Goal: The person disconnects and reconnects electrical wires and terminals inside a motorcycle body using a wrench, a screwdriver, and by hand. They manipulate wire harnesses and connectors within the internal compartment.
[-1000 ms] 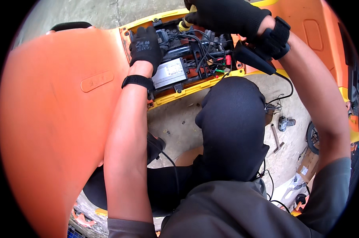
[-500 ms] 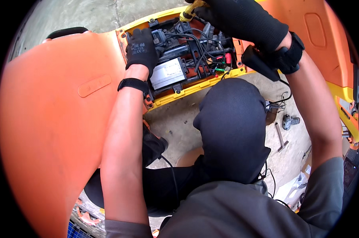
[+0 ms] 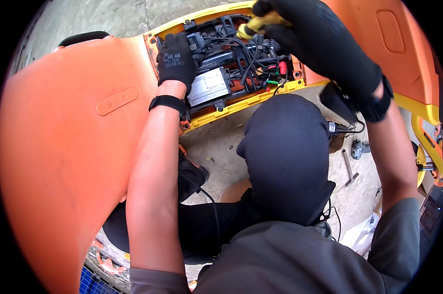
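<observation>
My left hand (image 3: 176,61), in a black glove, rests at the left end of an open bay with a yellow rim (image 3: 246,104). Its fingers curl downward beside a black module (image 3: 196,43); what they hold, if anything, is hidden. Above the bay's right part, my gloved right hand (image 3: 324,46) grips a yellow-and-black handled tool (image 3: 265,22), pointing left over the wiring. The tool's exact kind does not show. Below the left hand sits a silver finned box (image 3: 209,87). Black cables (image 3: 243,54) and a red connector (image 3: 282,67) lie to its right.
Large orange body panels flank the bay on the left (image 3: 69,127) and right (image 3: 363,44). A rounded black-cloth shape (image 3: 287,157) fills the middle, below the bay. On the concrete floor lie an L-shaped metal tool (image 3: 349,169) and a dark cordless tool (image 3: 357,149).
My right hand has moved right and slightly down, carrying the yellow-and-black tool with it. More of the bay's upper wiring shows. The left hand has stayed nearly still.
</observation>
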The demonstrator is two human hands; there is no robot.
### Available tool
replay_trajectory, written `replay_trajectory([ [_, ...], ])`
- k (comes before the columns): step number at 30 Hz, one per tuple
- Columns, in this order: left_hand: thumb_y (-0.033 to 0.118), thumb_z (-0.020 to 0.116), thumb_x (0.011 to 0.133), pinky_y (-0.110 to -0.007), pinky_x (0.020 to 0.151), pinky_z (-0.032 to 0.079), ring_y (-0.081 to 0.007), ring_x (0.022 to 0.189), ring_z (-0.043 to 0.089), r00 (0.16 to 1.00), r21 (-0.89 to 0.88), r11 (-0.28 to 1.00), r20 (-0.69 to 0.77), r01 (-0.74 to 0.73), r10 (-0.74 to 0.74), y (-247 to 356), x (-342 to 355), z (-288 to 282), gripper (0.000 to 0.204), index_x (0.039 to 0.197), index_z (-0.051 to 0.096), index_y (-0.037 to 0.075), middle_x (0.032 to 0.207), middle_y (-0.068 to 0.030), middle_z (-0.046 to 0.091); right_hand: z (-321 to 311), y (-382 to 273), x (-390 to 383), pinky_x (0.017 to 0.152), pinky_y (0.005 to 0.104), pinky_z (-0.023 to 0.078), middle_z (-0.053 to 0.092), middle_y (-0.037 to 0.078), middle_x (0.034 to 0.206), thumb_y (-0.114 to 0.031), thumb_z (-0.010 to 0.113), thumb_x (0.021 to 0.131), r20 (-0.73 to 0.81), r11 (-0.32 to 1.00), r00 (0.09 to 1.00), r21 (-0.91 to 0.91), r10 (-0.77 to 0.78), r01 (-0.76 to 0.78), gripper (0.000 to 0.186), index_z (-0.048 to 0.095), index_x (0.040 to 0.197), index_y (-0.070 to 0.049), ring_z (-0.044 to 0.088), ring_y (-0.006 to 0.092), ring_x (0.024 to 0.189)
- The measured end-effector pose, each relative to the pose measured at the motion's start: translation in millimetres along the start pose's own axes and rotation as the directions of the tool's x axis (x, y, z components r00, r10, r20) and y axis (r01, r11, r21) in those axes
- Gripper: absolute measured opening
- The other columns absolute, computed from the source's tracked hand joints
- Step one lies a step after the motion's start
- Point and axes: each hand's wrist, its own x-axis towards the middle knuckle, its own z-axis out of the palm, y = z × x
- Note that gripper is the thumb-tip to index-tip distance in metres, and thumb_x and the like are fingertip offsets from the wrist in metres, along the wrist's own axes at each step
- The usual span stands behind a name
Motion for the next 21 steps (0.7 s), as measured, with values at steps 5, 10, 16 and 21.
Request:
replay_trajectory([
  [5,0.028,0.086,0.074,-0.047,0.09,0.053,-0.037,0.112,0.06,0.999,-0.029,1.0,0.047,0.005,-0.004,-1.7,5.8,3.4,0.059,0.12,0.056,0.005,0.117,-0.0171,0.058,-28.2,0.0,-85.6,0.075,0.0396,0.052,0.066,0.014,0.098,-0.009,0.074,0.086,0.032,0.994,0.995,-0.06,0.099,-0.097,0.028,0.063,0.111,-0.003,0.066,0.0329,0.085],
  [10,0.031,0.087,0.074,-0.047,0.091,0.052,-0.0379,0.11,0.06,0.997,-0.051,0.999,0.079,0.017,-0.013,-2.8,7.0,-6.4,0.057,0.116,0.059,0.005,0.116,-0.0185,0.059,-25.2,-5.8,-202.6,0.073,0.0323,0.051,0.066,0.009,0.097,-0.007,0.072,0.088,0.004,0.806,0.812,0.125,0.583,-0.579,0.024,0.065,0.111,-0.002,0.065,0.0229,0.084],
  [16,0.025,0.086,0.074,-0.046,0.087,0.05,-0.0395,0.102,0.059,0.999,-0.056,0.998,0.041,-0.018,0.02,-1.9,7.2,-1.2,0.053,0.112,0.06,-0.001,0.104,-0.0225,0.06,23.1,10.5,-319.7,0.056,0.0229,0.048,0.061,0.003,0.083,-0.018,0.068,0.096,0.258,0.05,0.262,0.619,0.93,-0.784,0.025,0.062,0.114,-0.002,0.056,0.0067,0.066],
  [21,0.035,0.083,0.076,-0.048,0.091,0.049,-0.0396,0.105,0.06,0.993,-0.117,0.986,-0.008,-0.122,0.121,-20.3,9.4,18.0,0.054,0.115,0.062,0.003,0.106,-0.0233,0.065,76.4,39.4,-389.3,0.066,0.0286,0.056,0.063,0.003,0.09,-0.028,0.067,0.098,0.444,-0.22,0.159,0.685,0.882,-0.695,0.03,0.06,0.117,-0.007,0.062,0.0105,0.076],
])
